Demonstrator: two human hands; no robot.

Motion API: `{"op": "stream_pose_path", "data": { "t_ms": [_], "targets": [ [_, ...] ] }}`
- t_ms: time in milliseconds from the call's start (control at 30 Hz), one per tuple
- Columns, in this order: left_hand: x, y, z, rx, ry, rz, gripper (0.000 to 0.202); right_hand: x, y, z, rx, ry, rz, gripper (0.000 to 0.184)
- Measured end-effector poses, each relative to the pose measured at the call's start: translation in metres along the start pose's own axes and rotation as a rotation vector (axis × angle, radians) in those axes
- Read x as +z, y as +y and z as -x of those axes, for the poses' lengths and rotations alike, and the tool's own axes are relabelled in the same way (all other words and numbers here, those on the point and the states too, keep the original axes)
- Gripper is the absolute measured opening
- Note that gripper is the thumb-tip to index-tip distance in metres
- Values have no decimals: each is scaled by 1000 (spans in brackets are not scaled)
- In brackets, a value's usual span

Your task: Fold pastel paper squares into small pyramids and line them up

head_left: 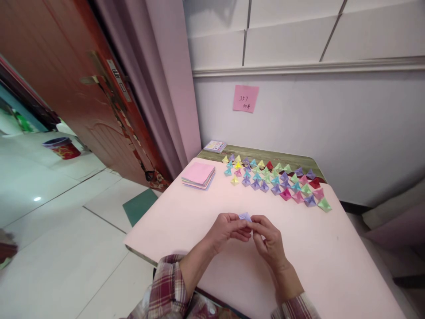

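Observation:
A small lavender folded-paper piece (245,216) is held between my two hands over the near middle of the table. My left hand (229,229) pinches its left side, with the lower fingers curled beneath. On its right side, the thumb and fingertips of my right hand (268,237) close on the edge. My fingers cover the lower part of the paper. Beyond my hands, several rows of small folded-paper pieces (265,173) in many colours stand on the table. A stack of square paper sheets (198,173), pink on top, lies to the left.
The pale pink table cover (172,217) leaves a green wood-look strip (282,155) bare at the back. A small printed packet (215,146) lies in the back left corner. Curtain (166,79) and wall (299,110) border the table behind; a pink note (245,98) is on the wall.

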State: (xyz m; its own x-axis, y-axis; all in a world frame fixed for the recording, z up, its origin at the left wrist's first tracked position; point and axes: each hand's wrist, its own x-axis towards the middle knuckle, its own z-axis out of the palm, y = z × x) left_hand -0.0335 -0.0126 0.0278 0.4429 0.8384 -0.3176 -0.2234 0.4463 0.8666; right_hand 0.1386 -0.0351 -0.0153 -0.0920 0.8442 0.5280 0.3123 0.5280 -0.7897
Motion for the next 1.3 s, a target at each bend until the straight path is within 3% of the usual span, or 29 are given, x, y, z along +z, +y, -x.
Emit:
{"op": "stream_pose_path", "data": {
  "t_ms": [233,567,700,1000,1167,1300],
  "targets": [
    [2,-2,-3,20,46,-49,45,3,-7,-7,130,77,-154,26],
    [6,-2,-1,105,6,-80,33,19,1,-2,262,90,-153,27],
    [5,-6,-5,138,44,-123,32,21,6,-1,325,93,-189,28],
    [7,-18,-10,264,99,-275,24,21,1,-4,629,78,-415,34],
    [2,-21,-10,338,235,-545,14,21,2,-3,615,106,-343,35],
    [-2,-17,-10,289,195,-430,18,19,-4,-3,521,90,-149,31]
  ]
}}
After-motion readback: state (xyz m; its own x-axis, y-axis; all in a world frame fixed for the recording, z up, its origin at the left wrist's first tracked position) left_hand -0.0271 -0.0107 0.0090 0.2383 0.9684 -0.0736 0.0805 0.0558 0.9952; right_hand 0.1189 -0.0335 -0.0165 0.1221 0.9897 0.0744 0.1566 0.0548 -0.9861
